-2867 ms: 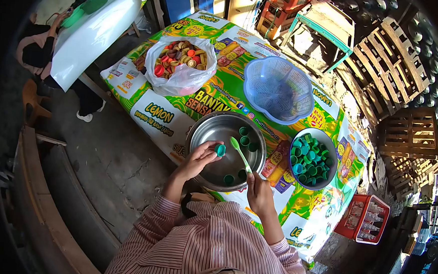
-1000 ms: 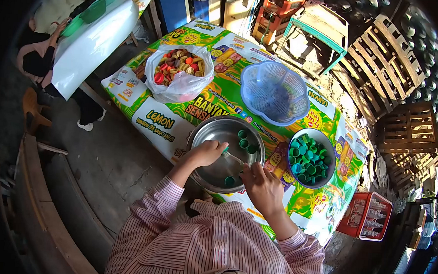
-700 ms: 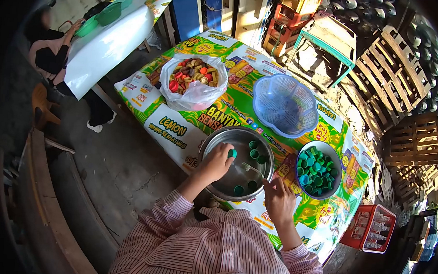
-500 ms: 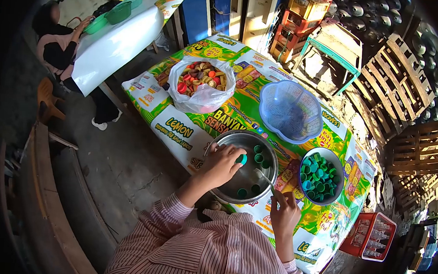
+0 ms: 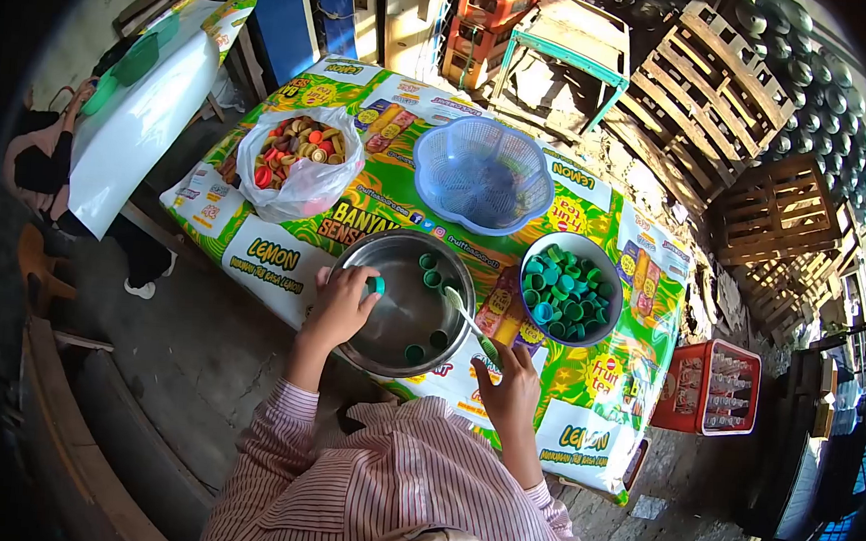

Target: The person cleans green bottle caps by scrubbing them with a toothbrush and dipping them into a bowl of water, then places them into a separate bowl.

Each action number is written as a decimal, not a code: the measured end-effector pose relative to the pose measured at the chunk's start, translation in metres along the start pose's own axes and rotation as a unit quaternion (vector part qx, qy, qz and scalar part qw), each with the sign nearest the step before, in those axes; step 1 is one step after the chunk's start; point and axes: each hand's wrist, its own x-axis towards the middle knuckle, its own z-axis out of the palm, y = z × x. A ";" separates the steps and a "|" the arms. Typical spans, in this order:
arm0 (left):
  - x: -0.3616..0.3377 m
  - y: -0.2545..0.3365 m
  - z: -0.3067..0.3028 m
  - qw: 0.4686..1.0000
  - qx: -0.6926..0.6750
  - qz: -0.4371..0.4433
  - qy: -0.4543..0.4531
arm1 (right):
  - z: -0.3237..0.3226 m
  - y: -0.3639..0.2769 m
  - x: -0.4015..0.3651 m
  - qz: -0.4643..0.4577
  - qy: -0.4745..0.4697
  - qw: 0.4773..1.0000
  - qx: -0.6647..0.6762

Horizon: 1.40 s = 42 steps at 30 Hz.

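Observation:
My left hand [image 5: 341, 310] is over the left side of a steel bowl [image 5: 390, 332], its fingers closed on a green cap [image 5: 376, 285]. Several more green caps lie in the bowl near its right and lower edges. A utensil with a pale end and green handle [image 5: 488, 347] leans across the bowl's right rim. Its handle reaches between the thumb and forefinger of my right hand [image 5: 511, 386], which are spread apart. To the right, a pale round bowl [image 5: 612, 326] is full of green caps.
A blue plastic basket [image 5: 483, 174] and an open plastic bag [image 5: 309, 186] of mixed caps stand on the patterned table [image 5: 566, 373]. A red crate [image 5: 679, 390] is on the floor at the right. Another person [image 5: 37, 172] sits at the far-left table.
The view has shifted, so the table appears further left. My right thumb and forefinger have spread, and the utensil's pale end has moved towards the bowl's upper right rim.

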 end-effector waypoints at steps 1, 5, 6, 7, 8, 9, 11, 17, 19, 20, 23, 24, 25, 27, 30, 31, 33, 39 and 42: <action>0.001 0.002 0.001 1.000 0.001 0.003 -0.003 | 0.003 0.005 -0.002 0.004 0.002 1.000 0.000; -0.005 0.028 0.017 0.920 -0.384 0.069 -0.031 | 0.013 0.005 -0.001 0.156 -0.116 0.944 0.265; -0.011 0.038 0.020 0.926 -0.364 0.094 -0.034 | 0.019 0.003 0.000 0.139 -0.111 0.942 0.285; -0.016 0.047 0.023 0.930 -0.344 0.119 -0.038 | 0.025 0.000 0.000 0.123 -0.105 0.939 0.304; -0.022 0.051 0.030 0.931 -0.339 0.127 -0.036 | 0.028 -0.006 0.000 0.112 -0.109 0.934 0.321; -0.027 0.054 0.035 0.932 -0.334 0.135 -0.033 | 0.029 -0.009 0.002 0.105 -0.121 0.948 0.276; -0.033 0.057 0.038 0.946 -0.287 0.150 -0.010 | 0.021 -0.021 0.004 0.100 -0.138 0.960 0.222; -0.039 0.065 0.042 0.943 -0.297 0.131 0.067 | 0.034 0.017 0.023 0.075 -0.048 0.983 0.163; -0.040 0.053 0.042 0.944 -0.308 0.107 0.045 | 0.006 0.032 0.058 0.131 -0.013 0.984 0.121; -0.040 0.047 0.043 0.946 -0.305 0.090 0.061 | -0.002 0.048 0.074 0.155 0.022 0.982 0.107; -0.039 0.033 0.044 0.950 -0.291 0.073 0.089 | -0.023 0.083 0.116 0.185 0.073 0.979 -0.036; -0.038 0.031 0.044 0.948 -0.296 0.065 0.096 | -0.022 0.100 0.128 0.167 0.084 0.980 -0.065; -0.038 0.030 0.045 0.947 -0.301 0.055 0.102 | -0.023 0.112 0.136 0.167 0.082 0.980 -0.067; -0.035 0.031 0.043 0.947 -0.300 0.047 0.103 | -0.025 0.119 0.145 0.168 0.093 0.973 -0.127; -0.029 0.029 0.040 0.955 -0.280 0.038 0.085 | -0.022 0.144 0.129 0.185 0.136 0.972 -0.057; -0.027 0.027 0.040 0.961 -0.262 0.029 0.080 | -0.019 0.154 0.116 0.145 0.207 0.967 -0.012; -0.020 0.021 0.039 0.967 -0.242 0.015 0.076 | -0.024 0.137 0.088 0.204 0.224 0.953 0.027; 0.014 0.018 0.052 0.989 -0.131 0.023 0.071 | 0.011 0.140 0.008 0.242 0.268 0.928 0.092; 0.032 0.026 0.065 0.994 -0.060 0.044 0.085 | 0.020 0.143 -0.002 0.280 0.250 0.916 0.143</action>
